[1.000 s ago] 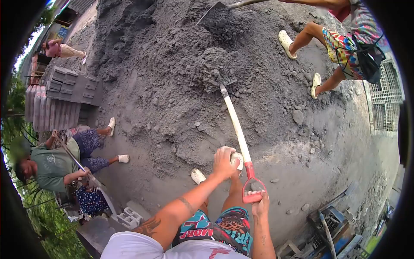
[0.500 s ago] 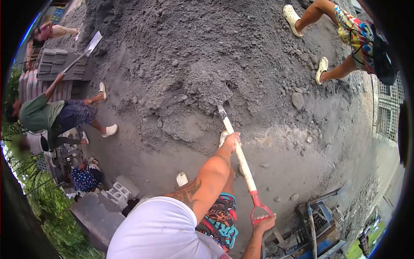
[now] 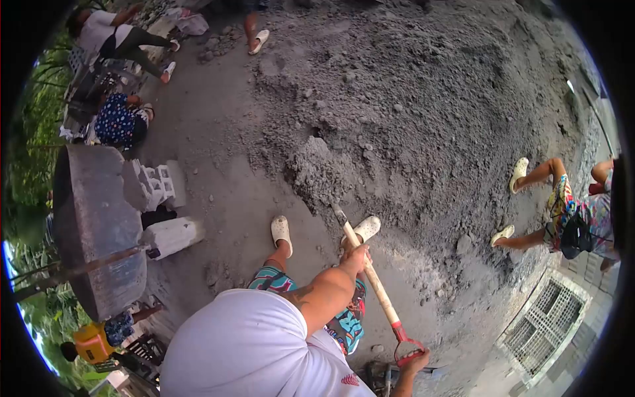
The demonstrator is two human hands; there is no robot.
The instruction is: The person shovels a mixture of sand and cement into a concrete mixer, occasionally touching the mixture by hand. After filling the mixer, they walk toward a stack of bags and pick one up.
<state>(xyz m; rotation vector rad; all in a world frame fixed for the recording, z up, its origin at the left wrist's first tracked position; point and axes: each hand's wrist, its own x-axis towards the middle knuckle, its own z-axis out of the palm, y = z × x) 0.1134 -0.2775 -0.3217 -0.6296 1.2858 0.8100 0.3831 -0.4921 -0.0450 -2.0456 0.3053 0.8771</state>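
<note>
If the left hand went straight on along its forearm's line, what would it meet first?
Probably the grey heap, beyond the clog. The left hand grips the shovel shaft; its height above the ground is unclear, so it might pass over the heap's near edge.

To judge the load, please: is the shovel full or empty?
Full, it seems: a grey heap hides the blade of the shovel.
</note>
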